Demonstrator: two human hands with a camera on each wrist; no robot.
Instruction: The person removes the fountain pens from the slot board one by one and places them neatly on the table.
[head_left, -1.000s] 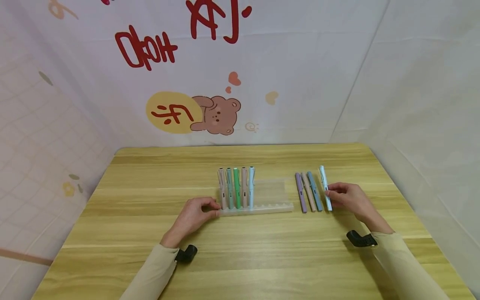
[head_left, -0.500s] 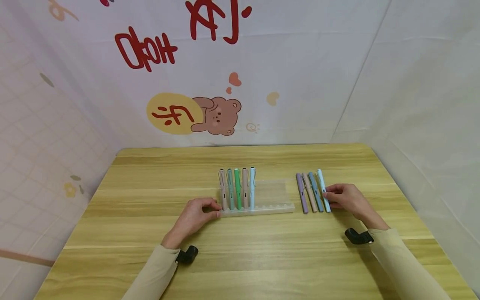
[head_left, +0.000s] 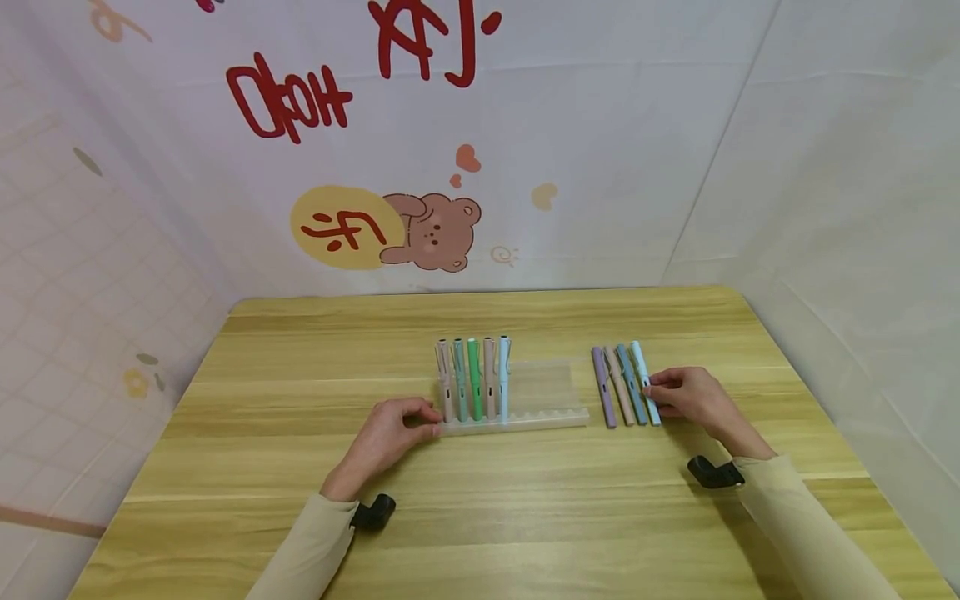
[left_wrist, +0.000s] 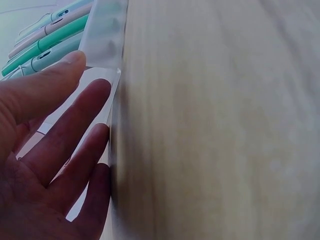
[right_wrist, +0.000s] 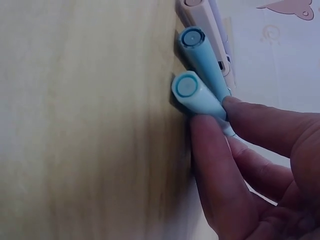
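Observation:
A frosted clear pen rack (head_left: pixel 551 419) stands mid-table, with several capped pens upright in its left half, among them a green pen (head_left: pixel 474 379) and a pale blue pen (head_left: pixel 504 379). At the rack's left end my left hand (head_left: pixel 386 433) touches its corner with the thumb, the other fingers extended beside it. To the right of the rack, my right hand (head_left: pixel 693 400) pinches a light blue pen (right_wrist: pixel 202 100) between thumb and finger. That pen lies against a darker blue pen (right_wrist: pixel 206 62) at the right of a row. A pink-beige pen (head_left: pixel 620 392) and a purple pen (head_left: pixel 603 392) complete the row.
A clear flat panel (head_left: pixel 543 383) lies behind the rack's right half, where the slots hold no pens. The wooden table (head_left: pixel 510 517) meets a printed white cloth (head_left: pixel 600 125) at its back edge. Black wrist cameras sit on both forearms.
My right hand has shifted slightly left with the light blue pen, closing the gap to the darker blue pen beside it. The left hand stays at the rack's end.

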